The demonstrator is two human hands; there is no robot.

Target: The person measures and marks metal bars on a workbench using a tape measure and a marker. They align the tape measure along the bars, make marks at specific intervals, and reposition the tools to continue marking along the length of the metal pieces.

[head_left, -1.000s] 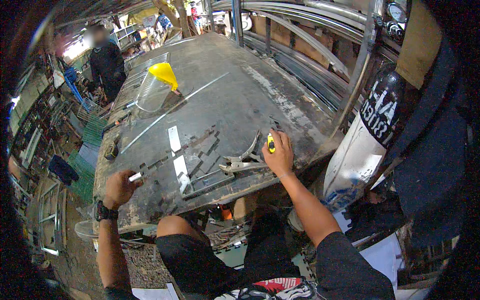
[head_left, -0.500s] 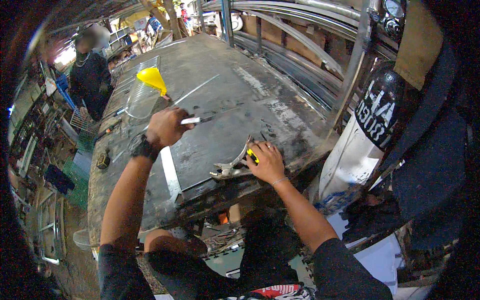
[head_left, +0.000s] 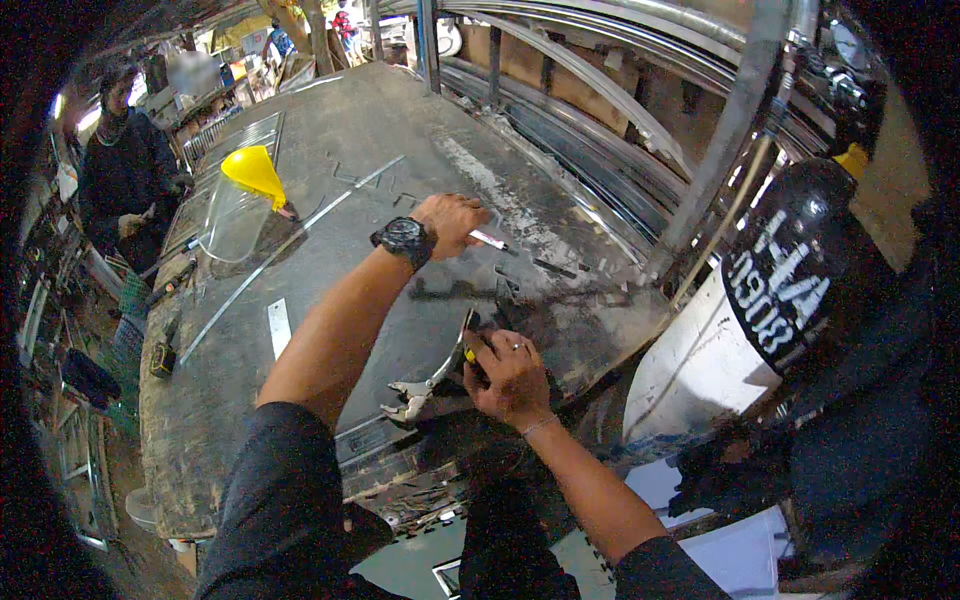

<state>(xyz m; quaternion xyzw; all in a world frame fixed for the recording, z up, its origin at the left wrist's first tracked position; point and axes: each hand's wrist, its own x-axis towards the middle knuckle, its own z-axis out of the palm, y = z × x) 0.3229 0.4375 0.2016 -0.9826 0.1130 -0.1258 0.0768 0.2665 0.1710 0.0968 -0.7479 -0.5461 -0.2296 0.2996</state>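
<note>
My left hand (head_left: 452, 222), with a black watch at the wrist, reaches over the middle of the table, closed on a white marker-like stick (head_left: 490, 240). Nearer the front edge, my right hand (head_left: 508, 382) has its fingers curled over a small yellow object (head_left: 469, 355). Most of that object is hidden under the fingers, so its kind does not show. Just left of the right hand lies a pair of metal locking clamp pliers (head_left: 412, 394) with a long curved handle. Small dark metal pieces (head_left: 510, 283) lie between the two hands.
A long metal strip (head_left: 290, 240) and a short white strip (head_left: 278, 328) lie on the dark table (head_left: 330, 110). A yellow face shield (head_left: 252, 172) rests far left, a tape measure (head_left: 162, 360) near the left edge. A gas cylinder (head_left: 690, 360) stands right; a person (head_left: 125, 170) is at left.
My left hand has swung to the right across the table with the white stick. My right hand, still on the yellow object, sits slightly lower in view. The whole view has shifted.
</note>
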